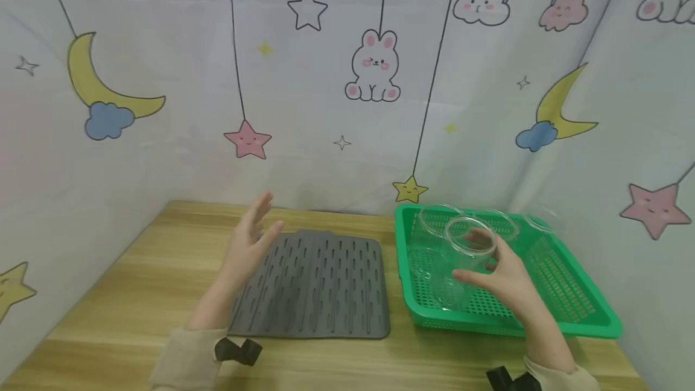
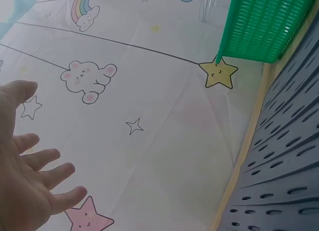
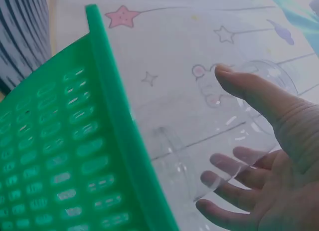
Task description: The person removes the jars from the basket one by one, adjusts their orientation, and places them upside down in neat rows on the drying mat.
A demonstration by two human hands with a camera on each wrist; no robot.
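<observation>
On the right, my right hand (image 1: 502, 273) holds a clear cup (image 1: 458, 267) over the green basket, thumb on the near side and fingers round the far side. The right wrist view shows the transparent cup (image 3: 224, 126) between thumb and curved fingers, overlapping the basket's rim. More clear cups (image 1: 426, 255) stand in the green basket (image 1: 507, 327), partly hidden by the held one and the hand. My left hand (image 1: 250, 246) is raised over the left side of a grey slotted mat (image 1: 326, 285), fingers extended, thumb apart, holding nothing.
The mat and basket sit side by side on a wooden table (image 1: 136, 270). A white cloth (image 1: 315, 77) printed with stars, moons and bunnies hangs behind the table and along its sides. Black straps (image 1: 239, 352) are on both wrists.
</observation>
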